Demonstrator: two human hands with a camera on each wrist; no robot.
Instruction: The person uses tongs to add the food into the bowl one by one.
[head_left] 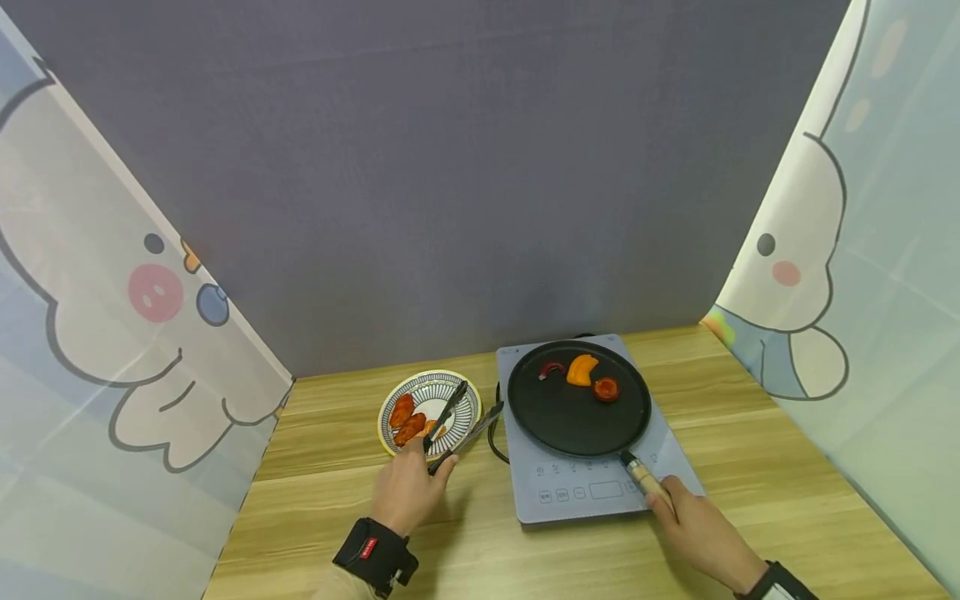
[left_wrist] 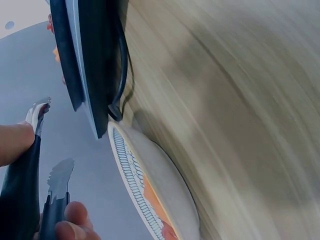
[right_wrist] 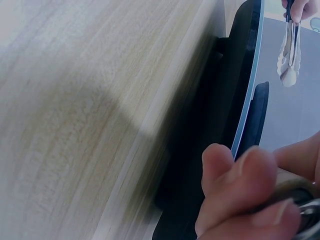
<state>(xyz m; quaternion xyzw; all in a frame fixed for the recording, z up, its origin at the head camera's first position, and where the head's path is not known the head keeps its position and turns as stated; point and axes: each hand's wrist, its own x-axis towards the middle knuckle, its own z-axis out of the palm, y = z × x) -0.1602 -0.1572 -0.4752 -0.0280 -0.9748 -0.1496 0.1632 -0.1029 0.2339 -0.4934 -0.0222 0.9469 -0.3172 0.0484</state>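
Observation:
My left hand (head_left: 408,487) grips a pair of black-handled tongs (head_left: 471,435), their metal tips spread apart over the right side of a patterned plate (head_left: 469,408). Reddish-brown pieces that look like chicken wings (head_left: 409,428) and an orange piece lie on that plate. With my right hand (head_left: 701,533) I hold the wooden handle (head_left: 643,477) of a flat black pan (head_left: 570,425). In the pan sit a dark red curved piece (head_left: 551,367), an orange pepper-like piece (head_left: 581,370) and a round red piece (head_left: 606,389). The right wrist view shows my fingers (right_wrist: 240,190) curled around the handle.
The pan stands on a grey induction cooker (head_left: 528,492) with touch buttons along its front. A black cord (head_left: 492,437) runs between cooker and plate. Beneath everything is a wood-grain table (head_left: 322,500), with a grey partition (head_left: 450,208) behind and cartoon-printed panels at both sides.

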